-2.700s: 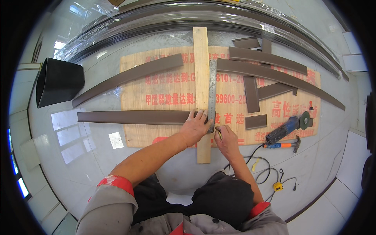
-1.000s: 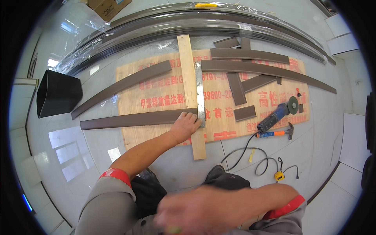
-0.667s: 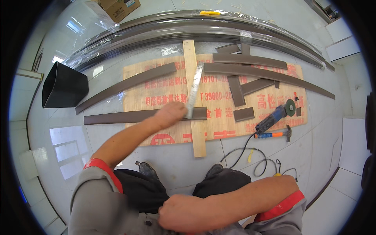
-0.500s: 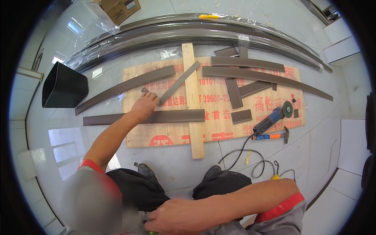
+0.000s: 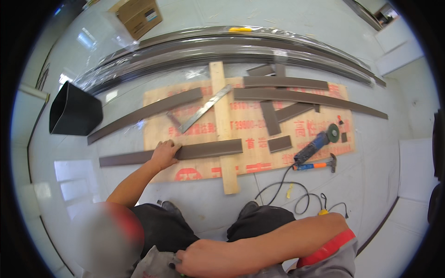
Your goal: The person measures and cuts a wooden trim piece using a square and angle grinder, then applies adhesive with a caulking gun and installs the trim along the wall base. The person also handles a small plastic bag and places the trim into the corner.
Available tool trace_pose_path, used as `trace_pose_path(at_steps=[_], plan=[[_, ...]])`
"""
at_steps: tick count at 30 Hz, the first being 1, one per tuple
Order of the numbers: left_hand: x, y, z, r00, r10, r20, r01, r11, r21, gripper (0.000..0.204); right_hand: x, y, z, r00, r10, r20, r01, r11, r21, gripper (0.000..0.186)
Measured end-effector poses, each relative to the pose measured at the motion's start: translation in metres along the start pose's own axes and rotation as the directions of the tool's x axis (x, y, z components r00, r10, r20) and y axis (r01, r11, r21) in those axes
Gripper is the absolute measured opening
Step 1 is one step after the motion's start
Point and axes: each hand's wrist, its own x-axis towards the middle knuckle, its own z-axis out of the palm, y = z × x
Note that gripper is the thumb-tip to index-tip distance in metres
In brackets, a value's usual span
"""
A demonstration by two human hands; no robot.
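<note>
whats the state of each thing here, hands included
left hand: on the brown strip
right hand: at the clothing; contents hidden
brown strip: lying across the wooden batten
wooden batten: flat, across the board
metal square: unheld, long arm's end on the batten
angle grinder: lying down, disc fitted
hammer: lying beside the grinder
black container: open
yellow tool: lying on the bundle, plastic-wrapped

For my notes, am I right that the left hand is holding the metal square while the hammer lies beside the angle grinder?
Not quite: in the head view, the left hand is on a long brown strip, and the metal square lies apart from the hand. The hammer does lie beside the angle grinder.
</note>
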Motion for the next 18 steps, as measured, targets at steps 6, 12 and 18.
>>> trace_pose_path(at_steps=[6, 12, 18], plan=[[-0.006, 0.001, -0.013, 0.995, 0.097, 0.035, -0.098, 0.994, 0.043, 0.071, 0.014, 0.033, 0.014, 0.997, 0.068, -0.023, -0.063, 0.984, 0.165, 0.022], [0.015, -0.004, -0.052, 0.99, 0.137, 0.038, -0.139, 0.989, 0.045, 0.052, 0.011, -0.034, -0.07, 0.98, -0.058, -0.188, 0.184, 0.606, 0.774, 0.015], [0.056, 0.043, -0.058, 0.966, 0.243, 0.087, -0.246, 0.969, 0.026, 0.049, 0.012, -0.047, -0.078, 0.914, -0.394, -0.097, 0.405, 0.903, 0.146, 0.025]])
